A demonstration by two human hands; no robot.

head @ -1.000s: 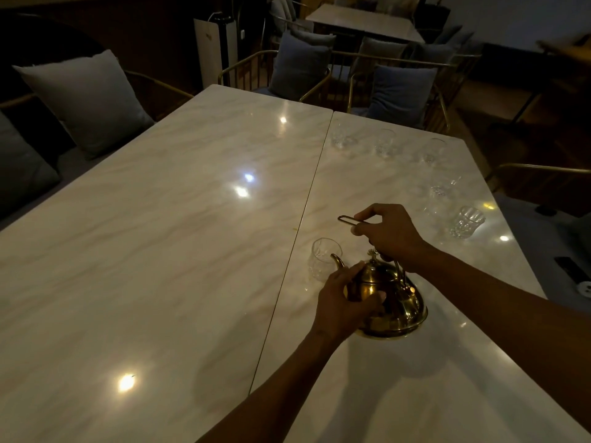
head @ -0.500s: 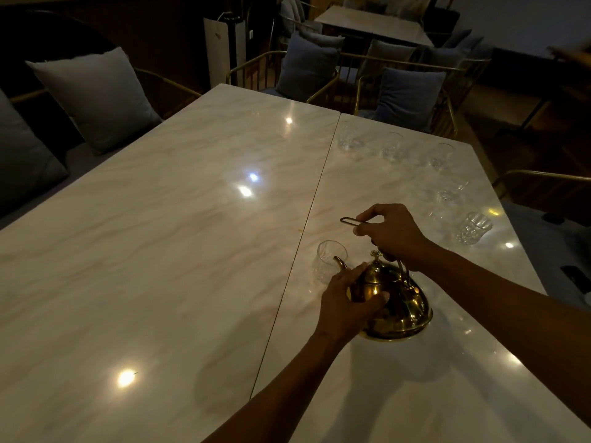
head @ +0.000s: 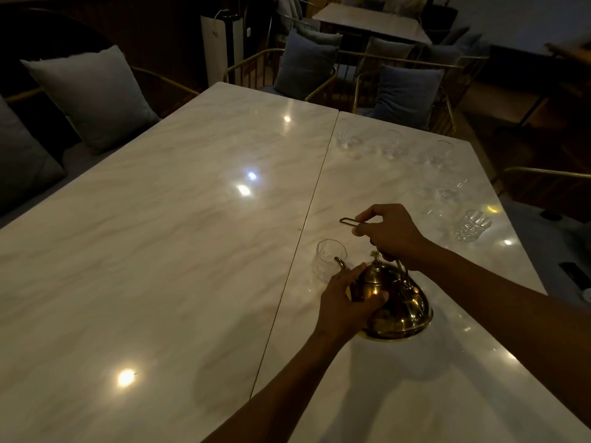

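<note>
A brass teapot [head: 403,310] stands on the right marble table [head: 399,394]. My left hand [head: 347,298] grips its front side near the spout, whose tip reaches toward a clear glass [head: 327,259] just left of the pot. Above the lid knob, my right hand [head: 388,233] pinches a thin wire handle [head: 347,221] that sticks out to the left; my palm hides where it joins.
Several clear glasses stand along the far and right edges, such as one glass [head: 347,139] at the back and another [head: 471,226] at the right. A second marble table [head: 144,251] adjoins on the left. Cushioned chairs [head: 307,65] ring the tables.
Hands, teapot and glass hold nearly the same pose; only the camera view has shifted slightly.
</note>
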